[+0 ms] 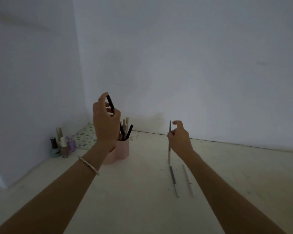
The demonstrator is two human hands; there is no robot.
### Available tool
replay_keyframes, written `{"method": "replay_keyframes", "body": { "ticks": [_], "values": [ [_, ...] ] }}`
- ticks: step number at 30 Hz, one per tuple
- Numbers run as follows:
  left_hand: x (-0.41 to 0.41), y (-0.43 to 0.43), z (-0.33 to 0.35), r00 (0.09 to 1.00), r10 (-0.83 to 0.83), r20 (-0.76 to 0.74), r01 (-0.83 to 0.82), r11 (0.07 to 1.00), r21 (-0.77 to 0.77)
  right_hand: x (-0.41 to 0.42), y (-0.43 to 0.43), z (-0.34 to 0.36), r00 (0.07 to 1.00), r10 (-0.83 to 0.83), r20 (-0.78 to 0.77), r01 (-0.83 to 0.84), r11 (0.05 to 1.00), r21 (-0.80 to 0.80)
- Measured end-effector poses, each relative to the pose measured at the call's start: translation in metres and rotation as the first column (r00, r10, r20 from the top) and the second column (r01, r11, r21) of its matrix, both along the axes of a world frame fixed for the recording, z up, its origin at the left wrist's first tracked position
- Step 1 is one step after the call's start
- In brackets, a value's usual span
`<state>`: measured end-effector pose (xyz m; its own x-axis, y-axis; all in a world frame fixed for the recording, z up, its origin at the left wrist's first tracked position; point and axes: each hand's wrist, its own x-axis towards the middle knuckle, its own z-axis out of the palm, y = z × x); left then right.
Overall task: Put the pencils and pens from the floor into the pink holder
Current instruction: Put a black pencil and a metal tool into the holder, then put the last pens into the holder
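Landmark is the pink holder (123, 150), on the floor (142, 205) near the wall corner.

Far left of the holder: a cluster of nail polish bottles (60, 146). Behind them, also left of the holder, is a flat patterned pouch or notebook (85, 138); can't tell which.

Left hand (106, 125) is raised just above and in front of the holder, partly covering it. Its fingers and thumb pinch a black pen (110, 103), tilted, lower end pointing down toward the opening. There is a bracelet (89, 165) on that wrist.

The holder already has several pens and pencils (127, 130) standing in it, dark and pale, leaning right.

Right of the holder, well apart: right hand (182, 141) grips a thin pink-and-grey pencil (169, 154) roughly upright, index finger loosely lifted. Its lower end is at or just off the floor; can't tell if it's touching.

Nearer the camera than that hand, a grey pen (173, 181) and a white pen (189, 180) lie side by side on the floor, not touching.

Step, as I judge it: insertion of the black pen, with the right hand's pencil picked up as the next one. Task looks mostly done, with two items left on the floor.

Next move needs: lower the black pen's tip into a gap among the crowded sticks without knocking them, then release. Then carry the right hand's pencil left to the holder.
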<state>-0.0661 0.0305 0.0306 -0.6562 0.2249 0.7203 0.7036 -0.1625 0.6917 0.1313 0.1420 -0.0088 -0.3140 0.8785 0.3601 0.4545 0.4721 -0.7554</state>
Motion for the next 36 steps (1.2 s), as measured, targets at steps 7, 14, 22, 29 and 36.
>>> {"method": "replay_keyframes", "body": {
  "ticks": [7, 14, 22, 29, 36],
  "values": [
    [-0.014, 0.006, -0.029, 0.995, -0.028, -0.092, 0.019, 0.995, -0.102, -0.026, -0.019, 0.004, 0.938, 0.115, -0.328, -0.080, 0.990, 0.119],
    [-0.022, 0.007, -0.052, 0.851, 0.186, -0.491, -0.374, 0.871, -0.318, -0.052, -0.036, 0.010, 0.864, 0.240, -0.443, -0.101, 0.944, 0.314],
    [-0.031, -0.006, -0.036, 0.934, 0.168, -0.315, -0.234, 0.954, -0.185, -0.114, -0.045, 0.014, 0.853, 0.310, -0.421, -0.164, 0.923, 0.347],
    [-0.005, -0.012, -0.033, 0.961, 0.067, -0.268, -0.107, 0.985, -0.137, -0.109, -0.040, -0.018, 0.990, 0.140, 0.014, -0.125, 0.831, 0.542],
    [0.085, 0.014, -0.062, 0.932, -0.306, -0.194, 0.128, 0.778, -0.615, -0.032, -0.005, -0.006, 0.976, 0.009, -0.218, 0.077, 0.920, 0.384]
  ]
}}
